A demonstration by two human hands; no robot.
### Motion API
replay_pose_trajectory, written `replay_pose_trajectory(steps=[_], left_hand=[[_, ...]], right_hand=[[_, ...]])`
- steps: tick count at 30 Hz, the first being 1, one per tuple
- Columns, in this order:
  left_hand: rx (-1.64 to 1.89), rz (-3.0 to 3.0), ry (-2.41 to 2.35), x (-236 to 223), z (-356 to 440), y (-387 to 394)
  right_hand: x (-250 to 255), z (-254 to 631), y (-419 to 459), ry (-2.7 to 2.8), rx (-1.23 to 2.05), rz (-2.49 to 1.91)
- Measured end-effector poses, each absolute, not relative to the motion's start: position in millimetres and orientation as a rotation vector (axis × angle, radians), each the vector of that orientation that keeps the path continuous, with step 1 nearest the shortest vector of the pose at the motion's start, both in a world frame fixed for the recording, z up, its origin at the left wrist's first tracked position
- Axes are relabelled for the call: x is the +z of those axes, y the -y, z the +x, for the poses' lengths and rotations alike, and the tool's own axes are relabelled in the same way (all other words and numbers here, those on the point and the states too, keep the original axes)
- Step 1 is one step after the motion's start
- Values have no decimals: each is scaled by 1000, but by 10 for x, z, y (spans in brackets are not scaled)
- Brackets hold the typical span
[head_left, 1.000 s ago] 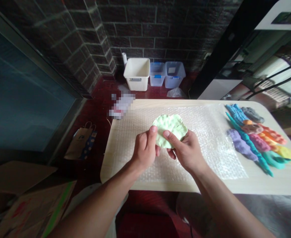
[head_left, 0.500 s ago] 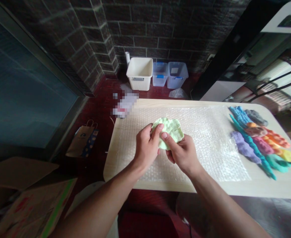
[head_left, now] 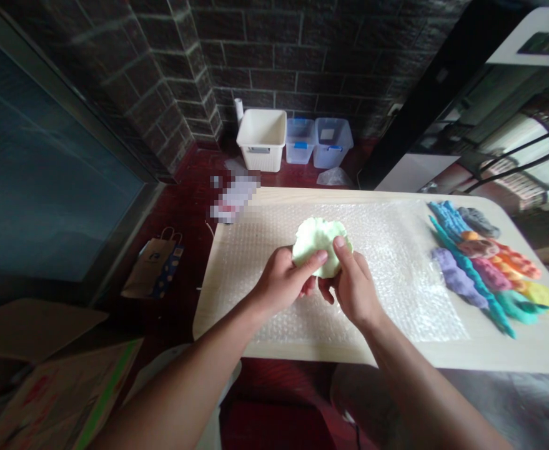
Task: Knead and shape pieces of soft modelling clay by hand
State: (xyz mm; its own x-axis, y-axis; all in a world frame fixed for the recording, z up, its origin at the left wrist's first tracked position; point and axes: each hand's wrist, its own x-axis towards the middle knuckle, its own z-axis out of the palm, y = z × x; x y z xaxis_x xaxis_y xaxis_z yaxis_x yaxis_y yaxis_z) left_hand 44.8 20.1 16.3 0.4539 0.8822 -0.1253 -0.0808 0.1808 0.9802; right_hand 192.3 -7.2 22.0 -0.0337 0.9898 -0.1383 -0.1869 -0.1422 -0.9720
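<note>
Two hands pinch one pale green disc above the table

From the head view, the soft-looking green disc (head_left: 312,237) is held up over a sheet of bubble wrap (head_left: 396,250), between the far and near edges of the table (head_left: 311,351), closer to its left edge than its right.

Trouble, as I judge it, would start at the thumbs. Both bear on the face, and if one presses harder than the other, the sheet could thin there and split, or the wavy rim could crack. Should both grips ease together, it might sag or drop onto the wrap, whose bumps could mark it.

The left hand (head_left: 278,278) has the disc between a thumb laid slantwise over its lower face and fingers tucked below. The right hand (head_left: 356,284) pinches the right side, its thumb pointing up and away. Neither is spread wide: thumb and fingers look parted by little more than the disc, though I can't tell exactly, with most fingertips hidden underneath.

Towards the table's right edge and far right corner lie a purple piece (head_left: 459,278), a long teal strip (head_left: 471,269) and a yellow piece (head_left: 543,297), well apart from both hands.
</note>
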Motion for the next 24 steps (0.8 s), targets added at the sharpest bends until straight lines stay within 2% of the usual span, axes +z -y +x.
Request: replay_pose_trajectory(steps=[9, 17, 24], left_hand=[[799, 1124, -754, 141, 441, -212], [737, 1168, -716, 154, 409, -215], [778, 1130, -742, 164, 405, -226]], right_hand=[[237, 1993, 66, 1009, 1540, -1083], [241, 2012, 53, 1117, 1380, -1164], [304, 2004, 45, 1170, 1446, -1130]])
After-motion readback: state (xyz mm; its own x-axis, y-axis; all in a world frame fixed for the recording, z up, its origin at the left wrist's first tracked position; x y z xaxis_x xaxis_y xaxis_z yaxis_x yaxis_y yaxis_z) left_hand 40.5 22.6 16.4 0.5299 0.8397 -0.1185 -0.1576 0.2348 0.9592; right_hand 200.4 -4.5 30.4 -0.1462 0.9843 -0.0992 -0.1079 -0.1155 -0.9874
